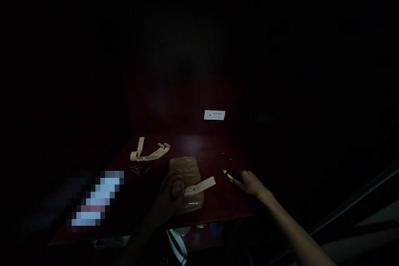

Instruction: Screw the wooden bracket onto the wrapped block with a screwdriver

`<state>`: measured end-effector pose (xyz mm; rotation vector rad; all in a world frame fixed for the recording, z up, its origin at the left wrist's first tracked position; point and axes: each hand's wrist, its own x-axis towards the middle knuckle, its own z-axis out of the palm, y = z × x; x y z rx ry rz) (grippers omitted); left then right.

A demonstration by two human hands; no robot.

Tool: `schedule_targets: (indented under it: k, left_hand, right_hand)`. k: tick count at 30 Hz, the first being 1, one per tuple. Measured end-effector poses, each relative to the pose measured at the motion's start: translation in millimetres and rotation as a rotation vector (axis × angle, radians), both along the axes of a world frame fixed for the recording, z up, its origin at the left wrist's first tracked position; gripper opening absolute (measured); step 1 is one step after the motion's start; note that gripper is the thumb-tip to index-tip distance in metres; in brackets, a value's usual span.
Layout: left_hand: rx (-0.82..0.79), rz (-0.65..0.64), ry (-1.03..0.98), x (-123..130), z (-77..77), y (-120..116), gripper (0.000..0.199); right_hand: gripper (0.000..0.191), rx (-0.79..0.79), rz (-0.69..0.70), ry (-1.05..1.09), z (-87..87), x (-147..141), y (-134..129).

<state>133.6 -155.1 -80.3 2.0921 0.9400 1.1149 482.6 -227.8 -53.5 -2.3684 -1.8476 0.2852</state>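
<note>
My left hand is closed around the left end of a pale wooden piece with a hole in it. This piece lies across a brown, tape-wrapped package on the dark red table. To the right, my right hand has its fingers at the end of a yellow and black screwdriver, whose dark tip points left and away from me. Farther back on the left stands a curved, jointed wooden piece with hook-like ends. Several small screws are scattered just in front of it.
A white socket plate is on the wall behind the table. Two tiny light bits lie beyond the screwdriver. At the left is a blurred-out bright rectangle. Below the front edge hangs a white strap. The surroundings are very dark.
</note>
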Motion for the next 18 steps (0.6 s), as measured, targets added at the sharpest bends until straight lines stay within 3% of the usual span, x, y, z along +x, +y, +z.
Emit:
schedule_targets:
  k: [3,6,9,14,16,18]
  left_hand:
    - [0.029,0.002,0.026,0,0.6,0,0.036]
    - [0.05,0.007,0.059,-1,0.6,0,0.035]
    - [0.053,0.012,0.068,0,0.7,-1,0.034]
    - [0.053,0.014,0.049,1,3.3,-3,0.034]
    - [0.061,0.013,0.05,2,3.9,-3,0.033]
    - [0.058,0.01,0.048,2,3.7,-3,0.032]
  right_hand:
    - [0.032,0.045,0.04,0.005,-12.9,-3,3]
    - [0.027,0.129,0.052,0.119,-5.9,-4,6]
    - [0.025,0.346,0.169,0.29,29.7,-11,7]
    - [0.028,0.66,0.231,0.353,112.2,-57,5]
    - [0.027,0.643,0.346,0.408,132.2,-85,6]
    - [0.026,0.556,0.473,0.442,139.8,-111,8]
